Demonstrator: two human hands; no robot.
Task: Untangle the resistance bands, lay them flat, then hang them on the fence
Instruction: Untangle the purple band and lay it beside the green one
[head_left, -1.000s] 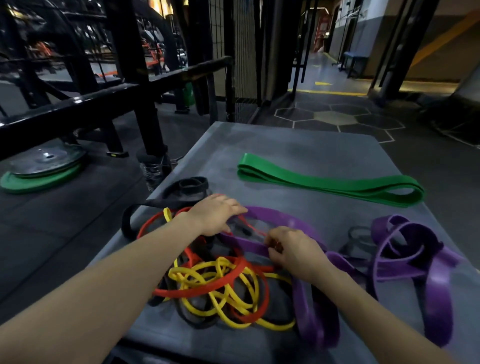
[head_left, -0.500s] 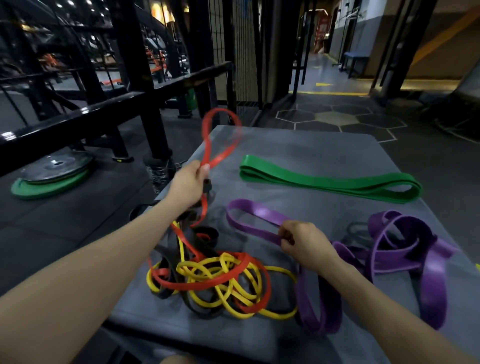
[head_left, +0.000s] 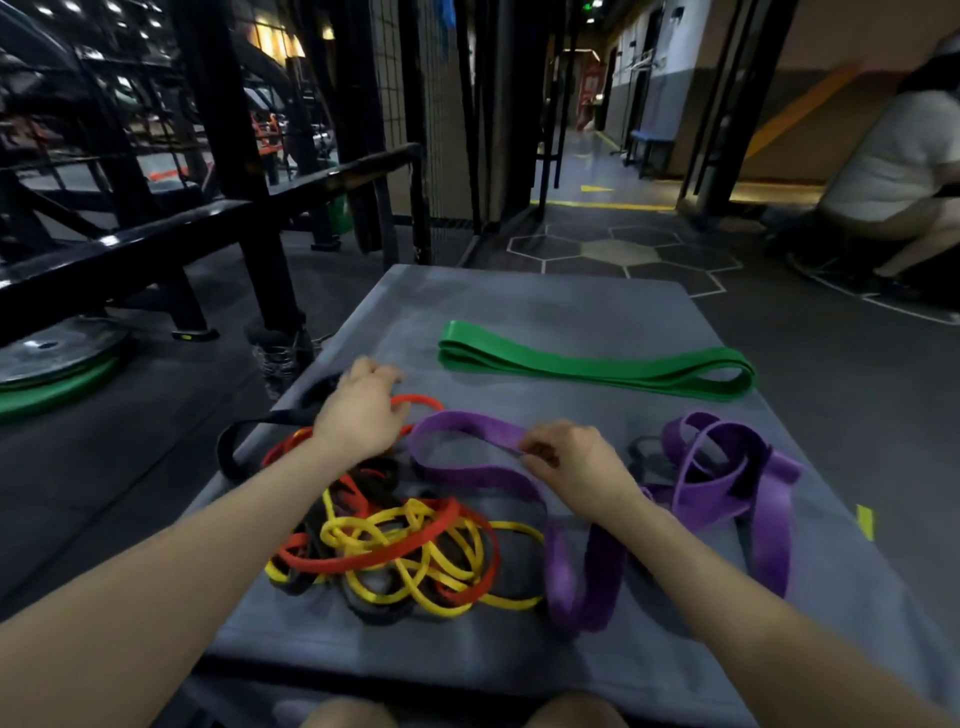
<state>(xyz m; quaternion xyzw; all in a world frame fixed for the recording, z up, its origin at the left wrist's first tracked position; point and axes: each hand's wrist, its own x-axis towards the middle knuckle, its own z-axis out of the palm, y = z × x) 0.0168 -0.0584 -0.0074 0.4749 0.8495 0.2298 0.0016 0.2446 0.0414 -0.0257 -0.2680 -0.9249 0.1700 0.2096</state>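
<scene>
– Where can bare surface be found on the grey mat (head_left: 545, 306)?

– A broad strip is left open along the far edge, beyond the green band (head_left: 597, 368), which is laid flat across the far half. A narrower lane is seen between that band and the hands.

– And the near half?

– The near left is taken up by the tangle of red, yellow and black bands (head_left: 395, 551). The right side is blocked by the purple band heap (head_left: 727, 467), near the right edge. A bare strip is left along the near edge.

– Beside the mat?

– The left side is hemmed by black rails (head_left: 156, 239) and a weight plate (head_left: 57, 353); open floor is seen to the right.
</scene>
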